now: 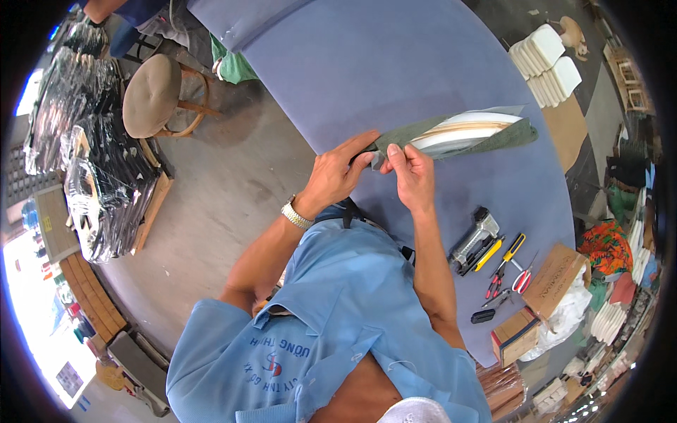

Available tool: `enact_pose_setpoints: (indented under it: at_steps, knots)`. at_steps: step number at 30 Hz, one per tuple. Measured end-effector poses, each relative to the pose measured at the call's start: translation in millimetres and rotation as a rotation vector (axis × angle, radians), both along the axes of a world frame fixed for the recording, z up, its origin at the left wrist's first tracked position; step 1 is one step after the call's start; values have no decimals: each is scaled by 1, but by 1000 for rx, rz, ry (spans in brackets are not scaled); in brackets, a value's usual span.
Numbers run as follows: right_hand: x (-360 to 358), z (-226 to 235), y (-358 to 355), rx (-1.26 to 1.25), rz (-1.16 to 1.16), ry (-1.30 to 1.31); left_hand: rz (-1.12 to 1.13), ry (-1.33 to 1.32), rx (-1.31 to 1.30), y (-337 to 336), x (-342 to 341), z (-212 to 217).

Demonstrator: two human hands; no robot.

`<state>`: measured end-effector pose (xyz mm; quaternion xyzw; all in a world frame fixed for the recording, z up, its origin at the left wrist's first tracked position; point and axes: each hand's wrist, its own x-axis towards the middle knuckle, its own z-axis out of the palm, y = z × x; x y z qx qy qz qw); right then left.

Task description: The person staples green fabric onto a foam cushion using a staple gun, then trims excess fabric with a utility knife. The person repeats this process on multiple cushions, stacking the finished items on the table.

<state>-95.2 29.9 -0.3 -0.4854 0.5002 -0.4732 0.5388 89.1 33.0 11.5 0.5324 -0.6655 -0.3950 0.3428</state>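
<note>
On green cloth (410,132): left hand (330,176), right hand (415,180) pinching (underside hidden).

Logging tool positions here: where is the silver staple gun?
In the head view, the silver staple gun lies on the blue table, right of the right forearm, beside a yellow tool.

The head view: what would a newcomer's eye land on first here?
Probably the long, dark-green-covered piece with white and tan layers showing, its near-left end pinched by the left hand and right hand over the blue-grey worktable. Next might come the silver-and-black handheld tool lying on the table's lower right, then the bright orange-and-green patterned cloth beyond its right edge.
</note>
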Motion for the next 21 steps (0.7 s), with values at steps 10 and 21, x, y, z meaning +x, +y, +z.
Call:
enact_pose_setpoints:
  at_steps: [10,21]
  knots:
    - [15,13,3,36,-22,256,44,46,26,0,6,-8]
    - [16,-4,20,111,-72,66,101,27,199,12,10,-19]
